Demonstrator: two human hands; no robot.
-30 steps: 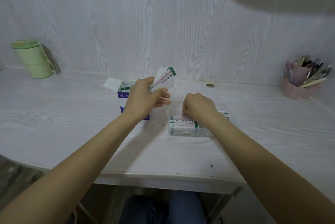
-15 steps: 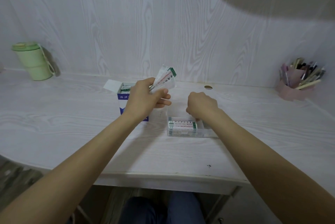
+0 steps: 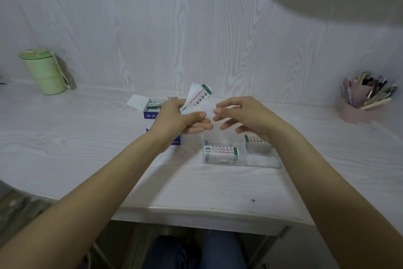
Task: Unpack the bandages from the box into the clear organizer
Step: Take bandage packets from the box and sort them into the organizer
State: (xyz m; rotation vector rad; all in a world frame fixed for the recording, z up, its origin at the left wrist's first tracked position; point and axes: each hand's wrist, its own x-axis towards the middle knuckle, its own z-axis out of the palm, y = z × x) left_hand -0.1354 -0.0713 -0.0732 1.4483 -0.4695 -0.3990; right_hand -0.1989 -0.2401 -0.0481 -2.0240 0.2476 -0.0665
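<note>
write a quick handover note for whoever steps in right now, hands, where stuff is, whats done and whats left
Left hand: holds a fan of wrapped bandages above the desk, just right of the box.
Right hand: fingertips at the fan's right edge, reaching for one strip; whether it has pinched one yet is unclear.
Box: open, behind the left hand, more bandages visible inside.
Clear organizer: on the desk under the right wrist, with a stack of bandages in its front left compartment and another partly hidden further back.
Done: some bandages filed.
Left: the handful, then the rest of the box.
</note>
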